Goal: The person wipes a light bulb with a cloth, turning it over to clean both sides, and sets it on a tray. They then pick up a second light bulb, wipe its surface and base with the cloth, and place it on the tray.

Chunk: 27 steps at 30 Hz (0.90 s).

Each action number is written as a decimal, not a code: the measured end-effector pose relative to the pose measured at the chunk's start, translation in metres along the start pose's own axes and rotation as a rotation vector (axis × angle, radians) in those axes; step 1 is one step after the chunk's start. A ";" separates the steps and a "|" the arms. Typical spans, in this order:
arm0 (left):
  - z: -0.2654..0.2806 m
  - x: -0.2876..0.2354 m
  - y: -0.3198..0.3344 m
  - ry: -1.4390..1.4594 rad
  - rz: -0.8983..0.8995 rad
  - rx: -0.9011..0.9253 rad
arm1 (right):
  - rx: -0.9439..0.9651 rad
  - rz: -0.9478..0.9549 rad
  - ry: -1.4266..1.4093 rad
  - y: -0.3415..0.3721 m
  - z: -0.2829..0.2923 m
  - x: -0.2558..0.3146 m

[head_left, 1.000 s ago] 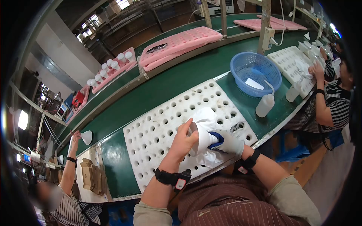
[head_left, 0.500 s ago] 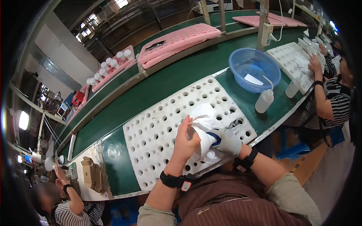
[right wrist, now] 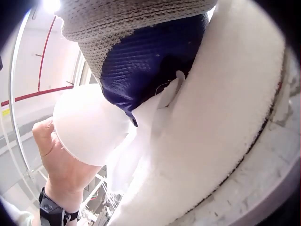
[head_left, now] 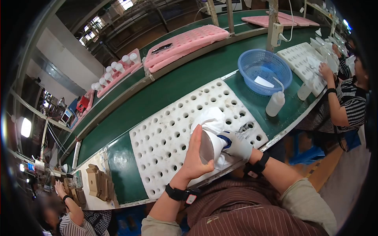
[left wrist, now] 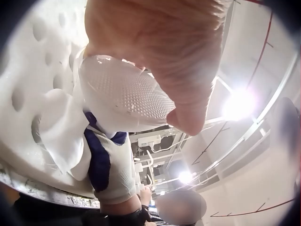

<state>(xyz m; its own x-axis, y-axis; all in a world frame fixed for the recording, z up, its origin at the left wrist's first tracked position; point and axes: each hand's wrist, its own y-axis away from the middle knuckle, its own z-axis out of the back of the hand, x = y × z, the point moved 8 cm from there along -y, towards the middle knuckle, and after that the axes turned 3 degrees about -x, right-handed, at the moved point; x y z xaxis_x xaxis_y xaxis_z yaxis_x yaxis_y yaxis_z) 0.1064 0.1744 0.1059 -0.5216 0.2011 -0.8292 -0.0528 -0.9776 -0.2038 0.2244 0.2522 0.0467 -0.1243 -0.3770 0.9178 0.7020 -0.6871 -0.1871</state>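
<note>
A white cone-shaped reflector lamp (head_left: pixel 211 146) is held between my two hands, tilted over the foam tray (head_left: pixel 157 129). My bare left hand (head_left: pixel 194 152) grips its wide rim, thumb on one side and fingers on the other. The left wrist view shows the textured lens face of the lamp (left wrist: pixel 127 92) under the palm. In a white glove with blue fingertips, my right hand (head_left: pixel 238 147) grips the narrow end, which the glove partly hides. White cloth (head_left: pixel 212 117) lies bunched on the tray behind the lamp, and more white cloth (right wrist: pixel 164 96) shows at the gloved fingertips.
A blue basket (head_left: pixel 264 70) and a white squeeze bottle (head_left: pixel 275 103) stand to the right. Pink foam trays (head_left: pixel 185 45) lie on the ledge behind, one with several white bulbs (head_left: pixel 108 74). Cardboard pieces (head_left: pixel 98 183) are at the left. People work on both sides.
The lamp has turned so its wide face shows more toward my left palm, and my left fingers have shifted along the rim. My right hand stays near the narrow end.
</note>
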 end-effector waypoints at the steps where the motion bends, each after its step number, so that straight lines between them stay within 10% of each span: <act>1: 0.000 0.002 0.000 0.019 0.015 0.007 | -0.015 0.033 0.044 0.001 0.002 0.003; 7: -0.007 0.035 -0.004 0.508 0.510 -0.073 | -0.107 0.037 0.201 0.007 -0.002 -0.010; 11: -0.011 0.027 -0.004 0.390 0.440 -0.097 | -0.142 0.031 0.146 0.009 0.002 -0.010; 14: -0.007 -0.008 -0.005 -0.093 0.026 -0.004 | -0.156 -0.015 0.067 0.007 0.007 -0.016; 27: -0.002 0.037 -0.022 0.133 0.400 -0.054 | -0.039 -0.052 -0.129 -0.008 0.000 -0.027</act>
<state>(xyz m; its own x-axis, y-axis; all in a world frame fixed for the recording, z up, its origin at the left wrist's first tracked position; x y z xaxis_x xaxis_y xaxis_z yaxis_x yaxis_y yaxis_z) 0.0902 0.2035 0.0787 -0.3772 -0.1836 -0.9078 0.1784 -0.9762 0.1233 0.2221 0.2673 0.0233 -0.0669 -0.2585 0.9637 0.6691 -0.7281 -0.1488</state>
